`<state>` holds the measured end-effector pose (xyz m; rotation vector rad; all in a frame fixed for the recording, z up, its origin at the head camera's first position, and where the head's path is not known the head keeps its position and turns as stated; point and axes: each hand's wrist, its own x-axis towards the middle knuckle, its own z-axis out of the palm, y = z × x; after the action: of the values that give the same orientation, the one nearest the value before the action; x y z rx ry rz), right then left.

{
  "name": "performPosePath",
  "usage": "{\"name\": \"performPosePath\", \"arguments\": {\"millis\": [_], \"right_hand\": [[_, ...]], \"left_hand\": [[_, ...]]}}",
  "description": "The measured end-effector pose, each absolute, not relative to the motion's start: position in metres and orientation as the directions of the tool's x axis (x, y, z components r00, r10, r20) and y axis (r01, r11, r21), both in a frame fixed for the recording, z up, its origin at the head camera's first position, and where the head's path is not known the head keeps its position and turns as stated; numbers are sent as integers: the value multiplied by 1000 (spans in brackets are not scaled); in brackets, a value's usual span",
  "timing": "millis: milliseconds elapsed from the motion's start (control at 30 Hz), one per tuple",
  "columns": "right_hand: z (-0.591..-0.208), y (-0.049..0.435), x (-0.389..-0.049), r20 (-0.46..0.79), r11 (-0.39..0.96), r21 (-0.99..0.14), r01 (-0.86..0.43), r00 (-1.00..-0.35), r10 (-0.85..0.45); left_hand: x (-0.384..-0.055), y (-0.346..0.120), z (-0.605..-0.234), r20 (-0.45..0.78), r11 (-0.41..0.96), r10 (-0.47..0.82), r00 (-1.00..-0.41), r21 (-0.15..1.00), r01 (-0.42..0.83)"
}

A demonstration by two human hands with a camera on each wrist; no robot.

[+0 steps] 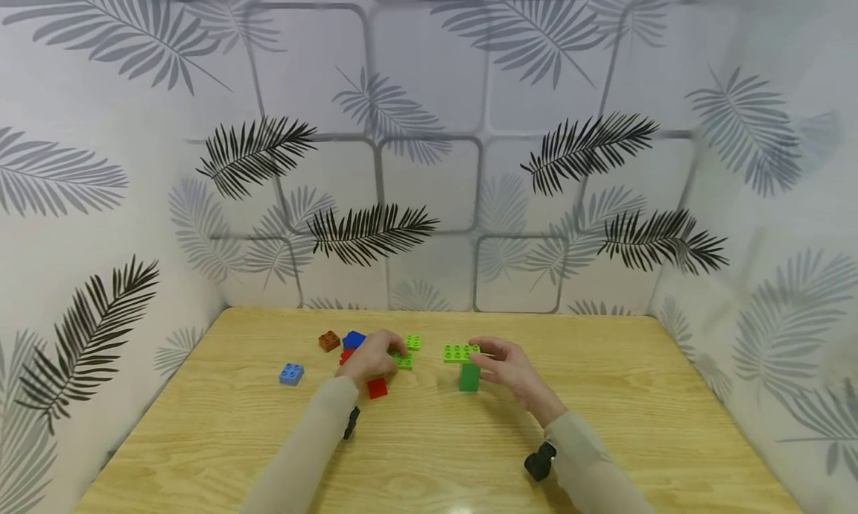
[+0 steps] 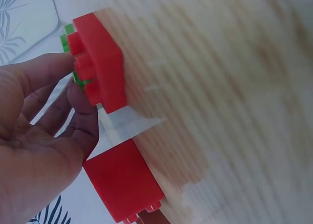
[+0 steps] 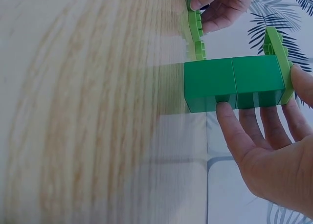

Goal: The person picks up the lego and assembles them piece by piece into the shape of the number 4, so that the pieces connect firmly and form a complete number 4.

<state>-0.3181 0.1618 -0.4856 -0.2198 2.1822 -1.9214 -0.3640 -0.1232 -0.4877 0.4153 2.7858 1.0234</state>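
My right hand (image 1: 509,369) holds a stack of toy building bricks from its right side. Two dark green bricks (image 3: 234,82) form the upright part, with a long lime green brick (image 1: 459,353) across the top. One fingertip rests on the lower green brick, another on the lime one. To the left, my left hand (image 1: 372,357) bends its fingers down among loose bricks. Its fingertips are close to the studs of a red brick (image 2: 100,62) and a low lime green brick (image 1: 403,361); whether they grip either is unclear.
Behind the left hand lie a brown brick (image 1: 329,340) and a dark blue brick (image 1: 353,340). A light blue brick (image 1: 291,373) sits farther left. Another lime green brick (image 1: 413,343) lies beyond the fingers. A patterned wall (image 1: 429,179) borders the wooden table (image 1: 429,454).
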Motion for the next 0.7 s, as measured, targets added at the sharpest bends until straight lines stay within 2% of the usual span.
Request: {"name": "performPosePath", "arguments": {"millis": [267,433,700], "right_hand": [[-482,160,-316,-70,125,-991,38,-963,-261],[-483,160,-316,-65,131,-991,30,-960,-274],[-486,160,-318,-68,135,-990,34,-964,-258]], "left_hand": [[-363,-125,-487,-44,728,352,-935,641,244],[-365,-129,-489,-43,695,375,-926,674,250],[-361,-132,-486,18,638,396,-918,714,289]]}}
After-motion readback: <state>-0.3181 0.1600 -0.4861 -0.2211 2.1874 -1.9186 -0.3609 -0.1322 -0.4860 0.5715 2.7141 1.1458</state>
